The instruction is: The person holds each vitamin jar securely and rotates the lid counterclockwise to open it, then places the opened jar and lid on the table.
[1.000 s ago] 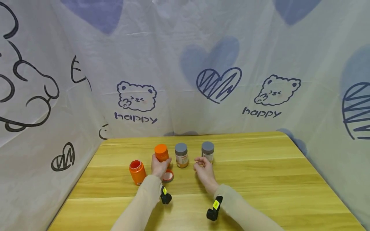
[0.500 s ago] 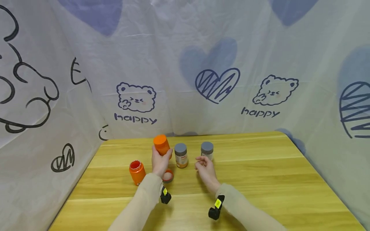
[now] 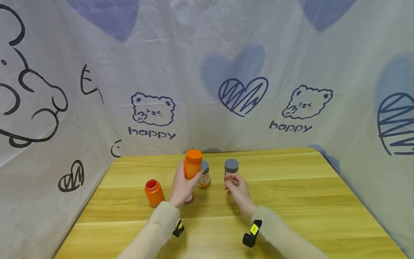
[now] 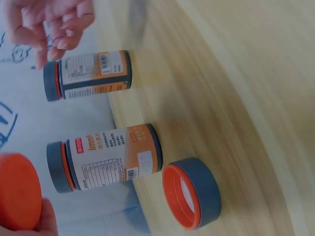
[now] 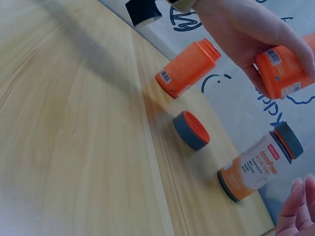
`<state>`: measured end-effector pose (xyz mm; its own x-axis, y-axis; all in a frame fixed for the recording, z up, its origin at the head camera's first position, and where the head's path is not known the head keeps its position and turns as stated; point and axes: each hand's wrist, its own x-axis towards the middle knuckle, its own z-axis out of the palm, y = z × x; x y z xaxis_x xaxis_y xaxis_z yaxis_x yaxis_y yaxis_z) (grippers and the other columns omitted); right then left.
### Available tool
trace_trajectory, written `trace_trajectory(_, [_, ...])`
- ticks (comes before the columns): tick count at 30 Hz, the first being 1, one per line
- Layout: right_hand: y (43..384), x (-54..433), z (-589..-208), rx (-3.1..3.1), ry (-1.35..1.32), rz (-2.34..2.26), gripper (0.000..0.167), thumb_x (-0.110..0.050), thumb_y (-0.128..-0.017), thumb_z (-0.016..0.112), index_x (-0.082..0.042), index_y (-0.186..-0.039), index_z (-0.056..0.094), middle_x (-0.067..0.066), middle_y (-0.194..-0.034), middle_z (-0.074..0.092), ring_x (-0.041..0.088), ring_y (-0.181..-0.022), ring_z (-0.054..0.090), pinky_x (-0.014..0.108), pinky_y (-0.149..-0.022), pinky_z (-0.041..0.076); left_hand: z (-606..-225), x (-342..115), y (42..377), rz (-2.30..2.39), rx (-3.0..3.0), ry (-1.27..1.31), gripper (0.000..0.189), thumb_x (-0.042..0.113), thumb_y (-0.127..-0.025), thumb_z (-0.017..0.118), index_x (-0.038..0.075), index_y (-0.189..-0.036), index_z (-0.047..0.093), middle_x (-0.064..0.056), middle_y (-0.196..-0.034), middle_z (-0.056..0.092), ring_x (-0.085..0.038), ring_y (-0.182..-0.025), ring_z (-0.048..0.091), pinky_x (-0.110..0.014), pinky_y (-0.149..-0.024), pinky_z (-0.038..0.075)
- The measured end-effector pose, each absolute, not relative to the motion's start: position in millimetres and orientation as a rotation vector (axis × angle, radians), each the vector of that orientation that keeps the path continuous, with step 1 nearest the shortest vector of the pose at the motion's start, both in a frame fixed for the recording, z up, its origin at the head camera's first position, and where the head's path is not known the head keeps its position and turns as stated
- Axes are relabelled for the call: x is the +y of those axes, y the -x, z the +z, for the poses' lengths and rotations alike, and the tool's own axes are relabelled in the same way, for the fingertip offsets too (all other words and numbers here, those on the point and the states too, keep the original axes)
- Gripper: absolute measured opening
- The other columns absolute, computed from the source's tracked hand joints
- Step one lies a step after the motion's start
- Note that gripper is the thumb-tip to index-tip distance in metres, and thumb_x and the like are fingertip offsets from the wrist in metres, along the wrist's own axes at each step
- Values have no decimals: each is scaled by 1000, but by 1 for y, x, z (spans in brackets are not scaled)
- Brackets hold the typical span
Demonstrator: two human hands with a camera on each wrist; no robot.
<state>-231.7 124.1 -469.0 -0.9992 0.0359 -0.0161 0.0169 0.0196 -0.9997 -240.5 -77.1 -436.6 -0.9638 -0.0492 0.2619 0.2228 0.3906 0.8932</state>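
Note:
My left hand grips an orange bottle with an orange lid, raised above the table. It overlaps a grey-lidded jar in the head view; the left wrist view shows that jar upright with a white-and-orange label. My right hand, fingers loosely curled and holding nothing, is in front of a second grey-lidded jar, partly hiding it. Left of my left hand stands an open orange bottle without a lid. A loose grey lid with an orange inside lies between the open bottle and the first jar.
All of this is on a wooden table. White cloth with drawn hearts and bears hangs behind the table and along both sides. A black wrist camera sits on my right sleeve.
My left hand has lifted the orange bottle off the table and carried it to the right, in front of the first grey-lidded jar. My right hand has shifted slightly right.

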Motion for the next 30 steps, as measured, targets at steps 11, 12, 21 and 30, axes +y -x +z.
trace_trajectory(11, [224,140,-467,-2367,-93,2120,28,-2,-95,55,4,-122,54,17,-95,67,15,-76,60,30,-68,50,-445,-65,215,-1420,-2652,560,52,21,-84,77,15,-130,53,-7,-99,68,-14,-79,58,-31,-72,49])
trace_trajectory(12, [224,141,-466,-2375,-96,2117,27,-2,-96,54,4,-122,55,16,-94,67,15,-76,60,30,-68,50,-446,-64,213,-1394,-2679,589,53,22,-84,77,14,-130,52,-7,-99,68,-14,-78,58,-30,-70,49])
trace_trajectory(21, [219,146,-465,-2481,-191,2027,26,-10,-102,49,10,-118,57,7,-84,67,19,-68,61,29,-62,50,-468,-59,204,-1220,-2831,793,51,18,-82,76,8,-124,50,-3,-91,63,-10,-72,54,-25,-66,46])
trace_trajectory(30, [218,144,-463,-2711,-214,1627,32,-27,-105,47,-2,-106,67,7,-87,65,13,-72,55,27,-64,48,-482,-54,200,-1255,-2885,836,51,14,-79,77,6,-121,49,-3,-92,60,-8,-75,53,-24,-69,46])
